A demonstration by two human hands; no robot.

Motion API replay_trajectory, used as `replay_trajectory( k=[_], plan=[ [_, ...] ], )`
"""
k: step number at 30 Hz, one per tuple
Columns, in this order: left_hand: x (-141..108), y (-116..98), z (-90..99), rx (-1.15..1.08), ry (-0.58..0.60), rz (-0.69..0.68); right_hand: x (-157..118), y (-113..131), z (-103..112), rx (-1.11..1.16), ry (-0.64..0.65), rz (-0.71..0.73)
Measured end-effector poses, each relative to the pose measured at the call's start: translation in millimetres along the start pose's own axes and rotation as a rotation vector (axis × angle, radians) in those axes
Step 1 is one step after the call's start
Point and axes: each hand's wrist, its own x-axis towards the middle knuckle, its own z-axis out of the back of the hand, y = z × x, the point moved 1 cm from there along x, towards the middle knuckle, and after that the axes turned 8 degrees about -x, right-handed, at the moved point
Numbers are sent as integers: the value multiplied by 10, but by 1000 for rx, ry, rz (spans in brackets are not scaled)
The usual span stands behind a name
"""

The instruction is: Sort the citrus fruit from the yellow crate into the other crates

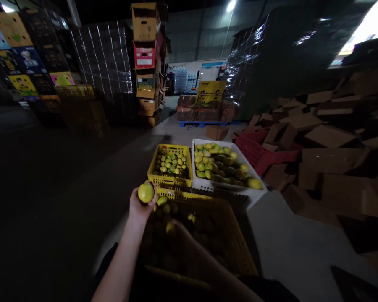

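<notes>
My left hand holds a yellow-green fruit above the left rim of the near yellow crate. Down inside that crate, in deep shadow, my right hand is blurred against a yellowish fruit; whether its fingers grip it cannot be made out. More fruit lies dimly around it. Beyond stand a smaller yellow crate with small yellow-green fruit and a white crate of larger yellow and green fruit.
A red crate and a heap of cardboard lie on the right. Stacked boxes rise behind the crates, beside wrapped pallets. A blue pallet bears cartons farther back. Grey floor shows at the left.
</notes>
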Motion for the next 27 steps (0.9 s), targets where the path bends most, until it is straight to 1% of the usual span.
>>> replay_trajectory(
  k=[2, 3, 4, 6, 7, 9, 11, 15, 17, 19, 22, 24, 25, 27],
  plan=[
    [-20, -40, 21, 11, 5, -8, 288, 375, 65, 81, -37, 30],
    [-26, -53, 28, 16, 3, -12, 391, 555, 115, 141, -49, 55],
    [-30, -62, 34, 23, -3, -12, 451, 713, 169, 261, -35, 91],
    [-32, -68, 37, 39, -19, -9, 455, 928, 269, 353, 3, 149],
    [-31, -65, 37, 49, -27, -7, 415, 978, 305, 375, 4, 168],
    [-26, -50, 38, 68, -36, -5, 311, 980, 330, 369, -24, 162],
    [-23, -24, 47, 81, -38, -1, 231, 910, 297, 352, -38, 123],
    [-45, 42, 89, 68, 0, 9, 181, 799, 197, 259, 16, 90],
    [-62, 74, 110, 53, 9, 2, 165, 783, 184, 202, 11, 88],
    [-68, 106, 127, 72, -2, -6, 136, 769, 186, 158, -7, 90],
    [-35, 176, 187, 190, -58, -16, 70, 725, 174, 102, -27, 85],
    [18, 246, 309, 300, -128, -3, 20, 696, 152, 110, -21, 75],
    [51, 290, 408, 355, -160, 30, -6, 688, 141, 149, -5, 64],
    [113, 394, 681, 467, -213, 143, -57, 692, 132, 276, 53, 42]
  ],
)
